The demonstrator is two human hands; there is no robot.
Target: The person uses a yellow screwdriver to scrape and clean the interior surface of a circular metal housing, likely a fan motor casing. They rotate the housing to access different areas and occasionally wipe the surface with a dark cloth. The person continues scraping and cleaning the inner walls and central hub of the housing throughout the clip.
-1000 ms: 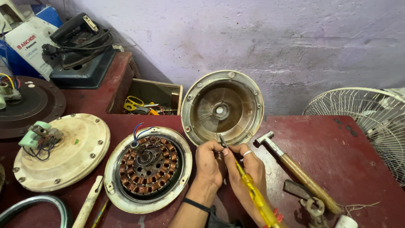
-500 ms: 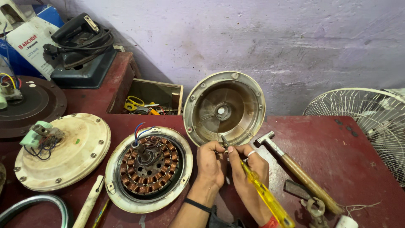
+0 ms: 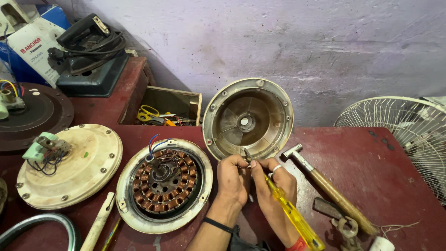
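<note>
Screwdriver: a yellow-handled screwdriver [image 3: 290, 211] lies across the right hand [image 3: 274, 186], its handle running down toward the wrist and its metal tip pointing up between the two hands, touching the lower rim of the metal cover.
Right hand: closed around the screwdriver, with a ring on one finger.
Left hand: the left hand [image 3: 233, 179] is curled, its fingertips pinched together at the screwdriver's tip; whether it holds some small part there is too small to tell.
Metal cover: a round, dished fan cover [image 3: 248, 118] stands tilted against the wall at the back of the red counter [image 3: 385, 167], just above both hands.
Motor: a round plate with copper windings [image 3: 163, 183] lies flat just left of the left hand, blue and red wires rising from it.
Cream disc: another round cover [image 3: 74, 169] lies farther left, carrying a small green part.
Hammer: a wooden-handled hammer [image 3: 332, 193] lies just right of the right hand.
Behind: an open wooden box [image 3: 172, 104] with scissors, a dark iron [image 3: 90, 51], and a white fan guard [image 3: 399, 130] at far right.
</note>
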